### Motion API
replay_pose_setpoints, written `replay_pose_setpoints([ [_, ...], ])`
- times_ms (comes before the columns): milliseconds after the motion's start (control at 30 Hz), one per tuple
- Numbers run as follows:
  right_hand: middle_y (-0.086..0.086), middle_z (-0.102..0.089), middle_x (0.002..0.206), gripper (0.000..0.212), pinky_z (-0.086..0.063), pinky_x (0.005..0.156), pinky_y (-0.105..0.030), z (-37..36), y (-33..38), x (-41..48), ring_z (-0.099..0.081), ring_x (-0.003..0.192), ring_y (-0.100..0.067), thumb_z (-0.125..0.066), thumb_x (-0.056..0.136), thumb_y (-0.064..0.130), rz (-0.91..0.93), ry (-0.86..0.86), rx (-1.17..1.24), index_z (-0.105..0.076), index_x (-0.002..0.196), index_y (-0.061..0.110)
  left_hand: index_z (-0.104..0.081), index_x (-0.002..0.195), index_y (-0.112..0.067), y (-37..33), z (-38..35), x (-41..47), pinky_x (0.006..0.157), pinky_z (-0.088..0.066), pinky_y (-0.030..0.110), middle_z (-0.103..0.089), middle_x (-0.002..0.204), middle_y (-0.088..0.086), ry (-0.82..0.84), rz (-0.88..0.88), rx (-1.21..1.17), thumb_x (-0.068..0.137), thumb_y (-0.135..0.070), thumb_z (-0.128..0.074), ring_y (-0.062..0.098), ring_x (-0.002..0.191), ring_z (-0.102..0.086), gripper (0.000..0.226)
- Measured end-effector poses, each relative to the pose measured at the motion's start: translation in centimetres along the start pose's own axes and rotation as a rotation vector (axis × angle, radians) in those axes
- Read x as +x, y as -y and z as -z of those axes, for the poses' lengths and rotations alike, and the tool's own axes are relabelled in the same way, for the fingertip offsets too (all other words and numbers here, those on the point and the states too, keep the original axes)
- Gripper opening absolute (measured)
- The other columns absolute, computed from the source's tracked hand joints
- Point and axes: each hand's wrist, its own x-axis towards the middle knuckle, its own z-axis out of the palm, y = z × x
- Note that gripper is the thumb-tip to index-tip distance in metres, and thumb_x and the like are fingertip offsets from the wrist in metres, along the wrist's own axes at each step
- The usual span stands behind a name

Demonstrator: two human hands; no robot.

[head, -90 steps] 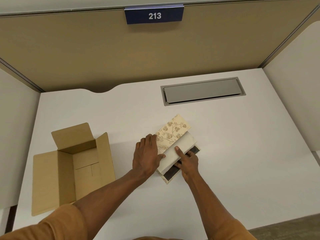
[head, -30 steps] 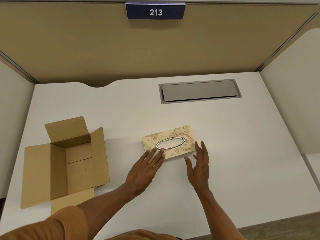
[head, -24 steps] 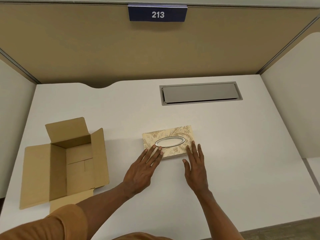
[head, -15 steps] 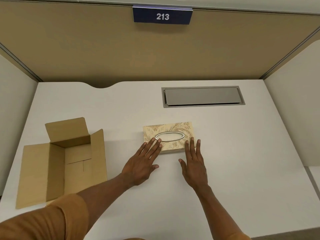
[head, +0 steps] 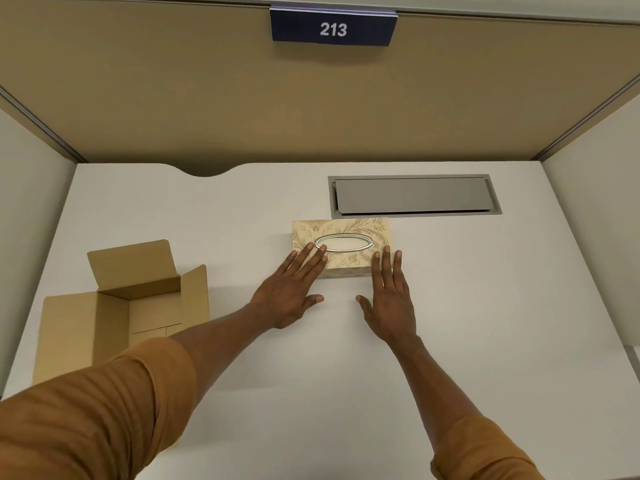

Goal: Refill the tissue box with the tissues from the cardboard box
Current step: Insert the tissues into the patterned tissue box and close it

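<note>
A gold floral tissue box (head: pixel 349 228) lies flat in the middle of the white desk, its silver-rimmed oval slot facing up. My left hand (head: pixel 291 292) is spread flat, its fingertips resting on the box's near left corner. My right hand (head: pixel 389 299) is also spread flat, fingertips touching the box's near right corner. Neither hand grips anything. The brown cardboard box (head: pixel 114 313) stands open at the left, flaps out; the part of its inside that shows holds nothing, and my left sleeve hides its near end.
A grey cable hatch (head: pixel 414 195) is set into the white desk (head: pixel 485 306) just behind the tissue box. Tan partition walls close the back and both sides, with a blue "213" sign (head: pixel 332 27) on top.
Three seconds ago the box was open with both hands at its lid. Now it lies shut, slot up, and has slid away from me and squared up under my flat fingertips.
</note>
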Motion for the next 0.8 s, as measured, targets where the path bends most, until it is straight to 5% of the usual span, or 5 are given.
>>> replay_pose_setpoints([
  [567, -0.016, 0.016, 0.183, 0.114, -0.024, 0.137, -0.050, 1.0, 0.3, 3.8, 0.019, 0.169, -0.038, -0.073, 0.095, 0.034, 0.010, 0.039, -0.103, 0.008, 0.173, 0.010, 0.005, 0.176, -0.015, 2.5, 0.8, 3.1, 0.142, 0.001, 0.045, 0.019, 0.184, 0.004, -0.010, 0.004, 0.035, 0.116, -0.057, -0.032, 0.026, 0.171, 0.019, 0.082],
  [800, -0.020, 0.019, 0.181, 0.112, -0.009, 0.140, -0.050, 1.0, 0.4, 4.0, 0.019, 0.168, -0.038, -0.069, 0.098, 0.037, 0.007, 0.048, -0.167, 0.009, 0.173, 0.009, 0.005, 0.176, -0.011, 2.2, 2.0, 3.1, 0.142, -0.004, 0.045, 0.022, 0.183, 0.007, 0.048, 0.040, 0.007, 0.114, -0.058, -0.038, 0.026, 0.171, 0.021, 0.088],
])
